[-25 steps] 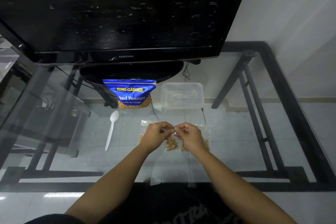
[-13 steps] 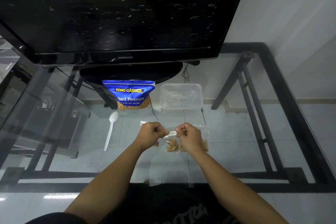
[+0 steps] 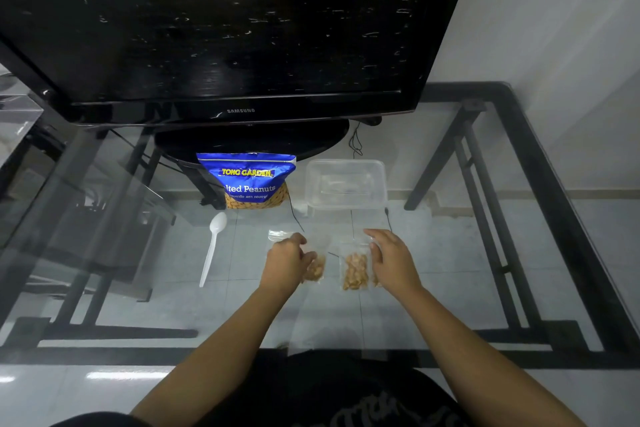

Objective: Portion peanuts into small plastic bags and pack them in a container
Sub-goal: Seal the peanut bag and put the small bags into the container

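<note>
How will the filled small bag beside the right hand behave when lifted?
Likely floppy: the small bag is thin clear film, so it should sag around its loose peanuts. Probably light, since the portion is small. It may slide easily on the glass table.

table (image 3: 450, 253) bare right of container (image 3: 345, 163); peanut pouch (image 3: 246, 180), spoon (image 3: 212, 250) block left.

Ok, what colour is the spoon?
The spoon is plain white; the head view shows it clearly.
</note>
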{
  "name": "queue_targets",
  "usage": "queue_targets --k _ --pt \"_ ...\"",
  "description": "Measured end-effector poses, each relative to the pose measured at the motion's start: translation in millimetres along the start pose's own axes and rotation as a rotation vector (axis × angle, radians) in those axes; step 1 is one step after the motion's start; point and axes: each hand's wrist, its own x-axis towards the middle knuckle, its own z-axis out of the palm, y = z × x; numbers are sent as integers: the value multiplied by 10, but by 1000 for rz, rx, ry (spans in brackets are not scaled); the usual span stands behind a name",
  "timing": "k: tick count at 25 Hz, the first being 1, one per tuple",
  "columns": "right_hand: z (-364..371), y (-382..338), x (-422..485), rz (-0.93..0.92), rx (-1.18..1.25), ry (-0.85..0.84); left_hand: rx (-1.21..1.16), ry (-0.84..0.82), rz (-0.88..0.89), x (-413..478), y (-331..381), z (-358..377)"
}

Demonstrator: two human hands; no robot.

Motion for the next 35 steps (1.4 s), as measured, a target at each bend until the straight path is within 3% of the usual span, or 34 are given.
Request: queue_targets --k 3,6,9,11,21,25,28,30,33,35 --pt "-71 123 -109 -30 -136 -41 132 146 193 -37 89 142" --pt "-66 147 -198 -57 -281 -151 168 -18 420 -50 301 363" --pt "-19 143 -243 -68 -397 -314 331 -183 394 48 431 549" --pt "-18 163 -256 -60 -445 -382 418 -187 387 117 460 602" --pt "-96 271 -197 -156 -463 -437 284 -174 265 243 453 592" --pt "-60 309 -185 -146 -381 -373 139 -186 262 126 458 505" --pt "-53 338 -203 -188 -317 -291 -296 -183 90 33 424 419" --pt "-56 283 -214 -165 -129 -213 -536 -207 -14 -11 405 371" --pt "-44 98 -199 13 285 -101 -558 -232 -16 2 394 347" --pt "-32 2 -163 77 400 16 -535 -233 7 9 387 344"
